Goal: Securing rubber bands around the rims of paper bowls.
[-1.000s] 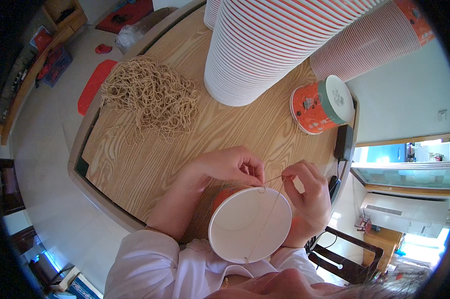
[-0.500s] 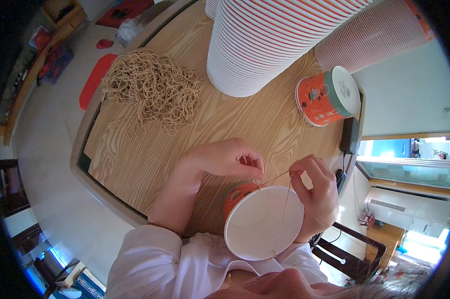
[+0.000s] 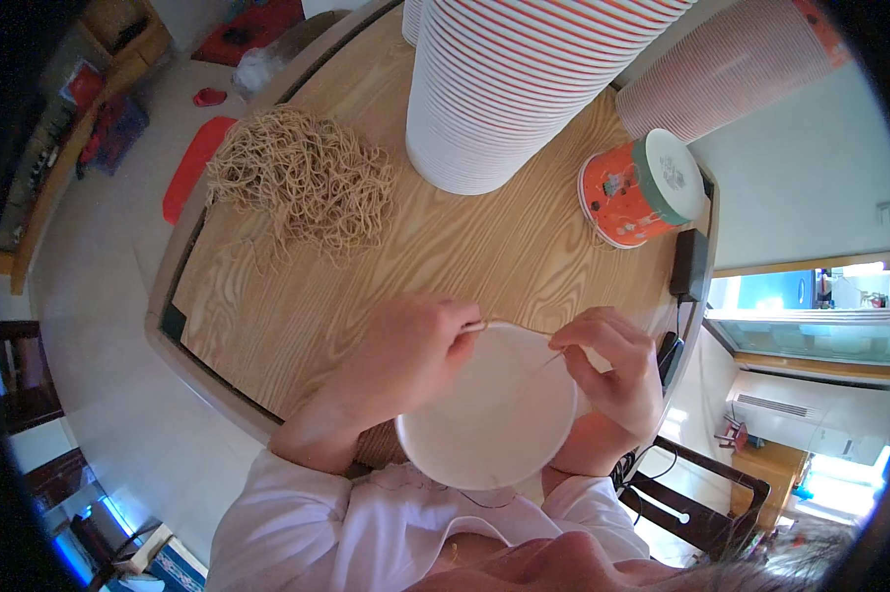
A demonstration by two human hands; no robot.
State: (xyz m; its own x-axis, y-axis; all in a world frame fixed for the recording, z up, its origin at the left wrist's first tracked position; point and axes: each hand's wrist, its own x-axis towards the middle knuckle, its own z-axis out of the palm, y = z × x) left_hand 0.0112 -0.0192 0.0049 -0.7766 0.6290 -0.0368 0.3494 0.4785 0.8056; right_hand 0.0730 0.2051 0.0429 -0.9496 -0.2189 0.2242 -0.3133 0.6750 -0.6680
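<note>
A white paper bowl [image 3: 489,414] is held close to my chest with its open mouth facing up at me. My left hand [image 3: 405,355] pinches the bowl's rim at the upper left. My right hand [image 3: 612,370] is at the right rim, its fingertips pinching a thin string or strand that runs across the bowl's mouth. The bowl's orange outer wall is hidden now.
A pile of tan strings [image 3: 302,183] lies on the round wooden table [image 3: 445,257] at the left. A tall stack of white and red bowls [image 3: 524,79] stands behind, a second pinkish stack [image 3: 736,64] to the right. An orange bowl with lid [image 3: 637,187] lies sideways.
The bowl has tipped and risen toward me, so its orange wall no longer shows. Both hands stay at the rim, the right one shifted along the strand.
</note>
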